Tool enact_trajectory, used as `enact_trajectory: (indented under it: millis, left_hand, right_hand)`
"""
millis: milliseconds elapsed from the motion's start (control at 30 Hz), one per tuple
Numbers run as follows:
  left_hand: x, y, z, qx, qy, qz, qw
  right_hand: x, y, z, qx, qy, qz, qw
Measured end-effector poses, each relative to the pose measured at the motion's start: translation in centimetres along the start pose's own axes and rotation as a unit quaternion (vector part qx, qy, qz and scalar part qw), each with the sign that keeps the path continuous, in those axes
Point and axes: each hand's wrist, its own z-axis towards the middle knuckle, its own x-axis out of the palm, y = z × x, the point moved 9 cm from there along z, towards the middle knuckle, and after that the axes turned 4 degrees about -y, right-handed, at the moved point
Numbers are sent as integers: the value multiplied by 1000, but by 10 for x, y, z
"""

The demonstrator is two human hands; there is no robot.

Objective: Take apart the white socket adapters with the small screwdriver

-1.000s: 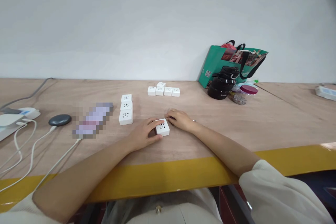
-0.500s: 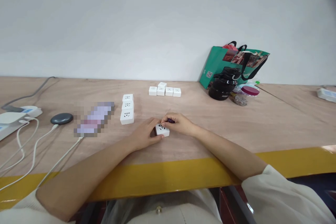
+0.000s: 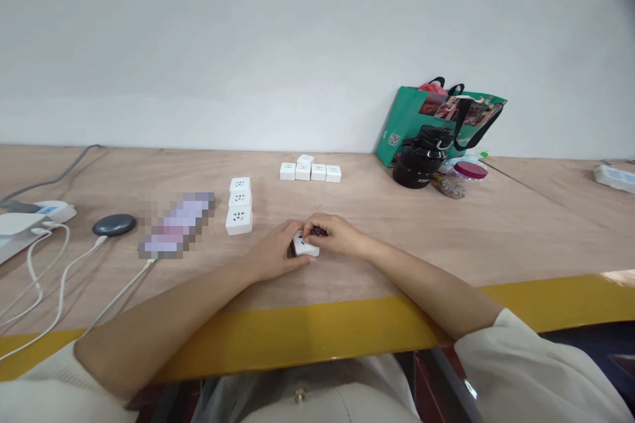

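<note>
White socket block (image 3: 306,250) on the table (image 3: 426,225), set back from the yellow front edge (image 3: 337,327) with a strip of wood in between. Broad room for moving to the right, along a wide stretch of tabletop out to the white power strip (image 3: 615,178) at the side of the view. Room straight ahead too, up to a row of four socket blocks (image 3: 303,172) with a fifth block (image 3: 305,159) just behind, near the wall (image 3: 248,53). Tighter to the left: a line of three socket blocks (image 3: 240,199) near the left hand (image 3: 270,256), then a pixelated phone (image 3: 178,225), a dark oval device (image 3: 114,225) and white cables (image 3: 61,277). Ahead and to the right, well apart from both hands, a black flask (image 3: 419,164) before a green bag (image 3: 404,115).

Block low between the two hands. Left hand grasping the block from its left side, thumb along the near edge. Right hand (image 3: 335,236) bent over the top from the right, thumb and forefinger together at the slotted face, clasping a dark purple item (image 3: 320,231) mostly hidden by the curled fingers. Cannot make out the contact beneath those fingertips.
</note>
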Motion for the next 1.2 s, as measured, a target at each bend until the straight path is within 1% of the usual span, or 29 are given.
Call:
enact_trajectory:
  millis: [67, 100, 133, 200, 267, 300, 333, 367, 433, 533, 600, 700, 967, 1200]
  left_hand:
    - [2, 1, 4, -10, 7, 6, 1000]
    - [3, 2, 7, -14, 9, 10, 1000]
    - [4, 2, 8, -17, 11, 14, 1000]
    - [4, 3, 10, -19, 11, 18, 1000]
    - [5, 2, 10, -8, 9, 18, 1000]
    - [6, 1, 10, 5, 11, 20, 1000]
    - [7, 0, 9, 22, 12, 27, 999]
    - [9, -1, 7, 41, 13, 37, 998]
    - [11, -3, 4, 75, 8, 64, 995]
    - [12, -2, 1, 96, 0, 93, 991]
    - [12, -2, 0, 101, 1, 100, 990]
    - [11, -3, 0, 104, 3, 103, 989]
    - [12, -4, 0, 116, 1, 104, 988]
    - [12, -3, 0, 116, 2, 86, 990]
  right_hand:
    - [-3, 1, -1, -2, 9, 7, 1000]
    - [-7, 2, 0, -3, 4, 16, 1000]
    - [-15, 2, 0, 2, -14, 33, 999]
    - [-39, 1, 3, 25, -94, 93, 991]
    - [-63, 0, 5, 44, -194, 168, 965]
    - [-70, -1, 5, 45, -234, 200, 950]
    - [-74, -1, 6, 43, -261, 222, 938]
    - [-75, 0, 6, 39, -276, 232, 932]
    - [-70, 1, 6, 28, -282, 220, 934]
    - [-62, 5, 0, -7, -289, 181, 940]
    - [-63, 6, -6, -25, -309, 168, 936]
    - [-67, 7, -10, -34, -328, 158, 931]
    - [-60, 10, -6, -55, -290, 101, 950]
    - [-69, 14, -11, -61, -323, 93, 940]
